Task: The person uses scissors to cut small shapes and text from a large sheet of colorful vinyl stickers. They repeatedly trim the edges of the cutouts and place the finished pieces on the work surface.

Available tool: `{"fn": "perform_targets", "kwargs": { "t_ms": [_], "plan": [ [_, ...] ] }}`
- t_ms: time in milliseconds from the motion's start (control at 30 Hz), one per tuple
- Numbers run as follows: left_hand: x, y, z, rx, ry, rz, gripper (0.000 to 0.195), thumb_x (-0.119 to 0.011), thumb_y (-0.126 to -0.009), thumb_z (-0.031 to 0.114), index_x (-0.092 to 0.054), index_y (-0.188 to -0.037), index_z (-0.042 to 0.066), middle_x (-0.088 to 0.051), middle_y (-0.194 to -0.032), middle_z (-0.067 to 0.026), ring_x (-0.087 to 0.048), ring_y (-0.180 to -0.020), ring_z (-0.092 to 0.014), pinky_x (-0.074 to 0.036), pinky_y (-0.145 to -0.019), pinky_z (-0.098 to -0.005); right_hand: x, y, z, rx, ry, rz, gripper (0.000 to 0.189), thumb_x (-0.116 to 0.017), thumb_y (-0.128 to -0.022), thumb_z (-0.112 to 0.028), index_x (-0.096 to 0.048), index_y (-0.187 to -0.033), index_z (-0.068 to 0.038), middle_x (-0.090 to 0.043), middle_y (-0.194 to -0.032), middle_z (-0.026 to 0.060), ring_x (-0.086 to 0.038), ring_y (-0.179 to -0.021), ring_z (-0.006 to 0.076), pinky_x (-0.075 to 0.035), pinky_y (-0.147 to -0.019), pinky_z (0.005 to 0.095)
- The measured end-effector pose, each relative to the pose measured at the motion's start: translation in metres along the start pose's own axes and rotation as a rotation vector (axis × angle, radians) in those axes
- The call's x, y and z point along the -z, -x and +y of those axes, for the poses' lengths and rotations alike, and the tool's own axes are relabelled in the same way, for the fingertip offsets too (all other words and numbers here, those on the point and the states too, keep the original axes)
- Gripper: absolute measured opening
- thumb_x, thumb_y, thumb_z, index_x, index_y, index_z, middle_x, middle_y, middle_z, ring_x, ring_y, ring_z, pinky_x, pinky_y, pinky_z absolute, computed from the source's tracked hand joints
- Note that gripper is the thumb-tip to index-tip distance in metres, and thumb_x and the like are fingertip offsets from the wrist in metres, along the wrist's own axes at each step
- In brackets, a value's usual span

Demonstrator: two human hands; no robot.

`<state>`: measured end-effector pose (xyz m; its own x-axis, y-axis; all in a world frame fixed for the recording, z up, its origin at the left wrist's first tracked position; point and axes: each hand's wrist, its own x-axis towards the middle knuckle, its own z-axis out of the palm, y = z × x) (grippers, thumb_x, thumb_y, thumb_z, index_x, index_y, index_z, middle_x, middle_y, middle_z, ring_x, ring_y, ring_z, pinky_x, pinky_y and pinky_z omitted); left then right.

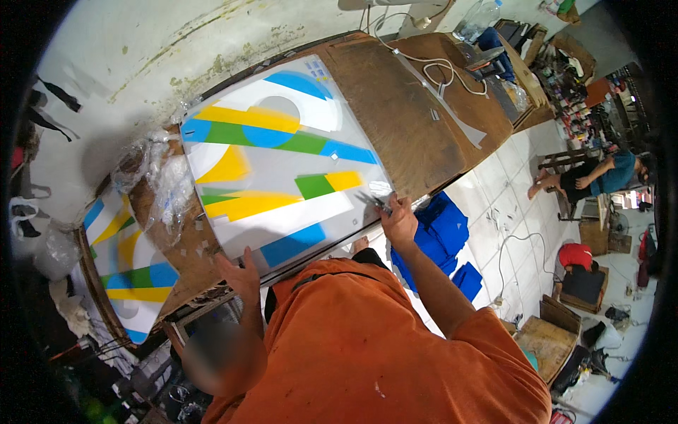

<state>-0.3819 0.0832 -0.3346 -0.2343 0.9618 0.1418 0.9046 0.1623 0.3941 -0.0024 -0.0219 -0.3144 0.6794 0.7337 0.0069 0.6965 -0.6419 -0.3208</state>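
A large printed sheet (275,159) in blue, green, yellow, white and grey lies flat before me on a brown wooden table (397,122). My left hand (242,275) is at its near left corner, thumb and fingers spread and nothing in the grip. Whether those fingers press on the sheet or only hover, I cannot tell. At the near right corner, my right hand (398,221) grips a small pointed metal tool, apparently scissors (382,204). The blades lie over the sheet's edge and point left. A shiny clear patch (380,188) shows just beyond them.
Crumpled clear plastic (169,185) lies left of the sheet, beside another printed piece (140,265). A white cable (442,66) crosses the table's right side. Blue fabric (437,233) is heaped on the tiled floor (492,185). Two people (609,175) sit farther right.
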Motion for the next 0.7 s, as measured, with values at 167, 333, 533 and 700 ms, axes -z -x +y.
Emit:
{"fn": "perform_targets", "kwargs": {
  "t_ms": [167, 333, 533, 700],
  "plan": [
    [-0.017, 0.03, 0.011, 0.015, 0.155, -0.004, 0.085, -0.07, -0.085, 0.047, -0.038, -0.143, -0.007, -0.039, -0.144, -0.0324, -0.036, -0.136, -0.045, -0.029, -0.113, -0.0511, 0.003, -0.01, 0.022, 0.183, -0.18, -0.093, 0.053, -0.073, -0.075, -0.022, -0.061, -0.126, -0.009, -0.058, -0.108, 0.015, -0.064, -0.094, 0.0349, -0.054, -0.077, 0.0424],
    [-0.018, 0.027, 0.013, 0.066, -0.061, -0.044, 0.076, -0.071, -0.085, 0.039, -0.044, -0.139, -0.008, -0.038, -0.146, -0.0297, -0.034, -0.138, -0.044, -0.029, -0.114, -0.0484, 0.01, -0.024, 0.022, 0.235, -0.463, -0.049, 0.041, -0.076, -0.075, -0.017, -0.056, -0.109, -0.004, -0.06, -0.106, 0.0165, -0.063, -0.095, 0.0379, -0.053, -0.075, 0.0442],
    [-0.022, 0.021, 0.019, 0.236, 0.067, -0.06, 0.072, -0.075, -0.081, 0.033, -0.05, -0.134, -0.007, -0.041, -0.145, -0.0291, -0.036, -0.137, -0.043, -0.03, -0.113, -0.0465, 0.025, -0.04, 0.022, -0.037, -0.832, -0.309, 0.043, -0.081, -0.075, -0.022, -0.057, -0.102, 0.0, -0.065, -0.093, 0.0187, -0.065, -0.09, 0.0322, -0.051, -0.077, 0.0383],
    [-0.022, 0.023, 0.016, 0.19, 0.1, -0.029, 0.072, -0.078, -0.077, 0.033, -0.052, -0.131, -0.007, -0.043, -0.143, -0.029, -0.04, -0.133, -0.044, -0.032, -0.112, -0.0466, 0.028, -0.037, 0.027, 0.065, -0.566, -0.105, 0.036, -0.084, -0.073, -0.026, -0.069, -0.091, 0.001, -0.062, -0.098, 0.0181, -0.063, -0.09, 0.0288, -0.05, -0.077, 0.0374]
  ]
}}
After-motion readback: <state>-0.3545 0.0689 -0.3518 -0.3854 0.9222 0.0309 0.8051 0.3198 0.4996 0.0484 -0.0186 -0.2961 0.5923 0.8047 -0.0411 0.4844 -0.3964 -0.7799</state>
